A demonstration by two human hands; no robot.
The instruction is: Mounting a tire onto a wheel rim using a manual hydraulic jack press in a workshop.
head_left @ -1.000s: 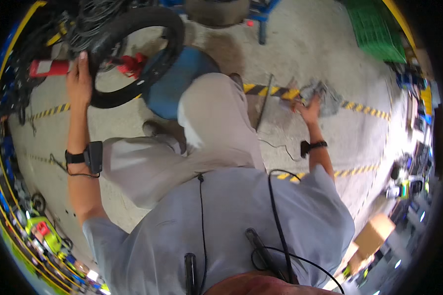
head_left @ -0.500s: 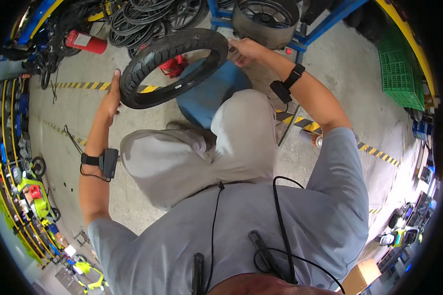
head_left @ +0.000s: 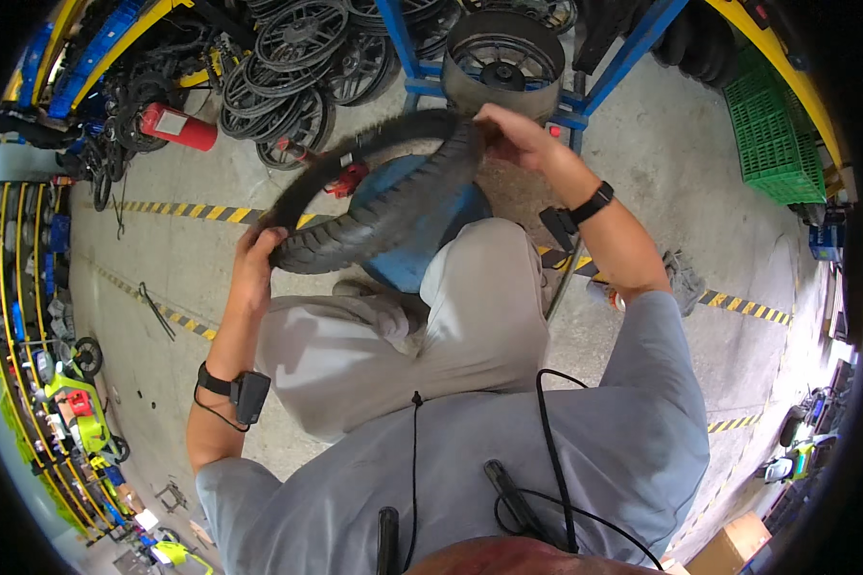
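Observation:
Between my two hands hangs a black tyre (head_left: 384, 225), tilted, its treaded outer side facing me and partly blurred. My left hand (head_left: 257, 257) is closed on its left end, the thumb lying over the tread. At the right end my right hand (head_left: 518, 139) grips it, with the fingers partly hidden behind the rubber. Below and behind the tyre stands a round blue drum-like stand (head_left: 403, 264), seen partly through the tyre's opening. A red tool-like object (head_left: 347, 180) shows through that opening too.
Several black wheel rims (head_left: 283, 72) lie heaped beyond the tyre. A wide rim (head_left: 503, 72) rests by a blue metal frame (head_left: 398, 38). On the far left is a red fire extinguisher (head_left: 179, 126), and at right a green crate (head_left: 775, 134). Yellow-black tape (head_left: 187, 211) crosses the floor.
The tyre has turned over so its tread now faces me, and has come lower and nearer. My left hand moved right and down; my right hand moved right and slightly down.

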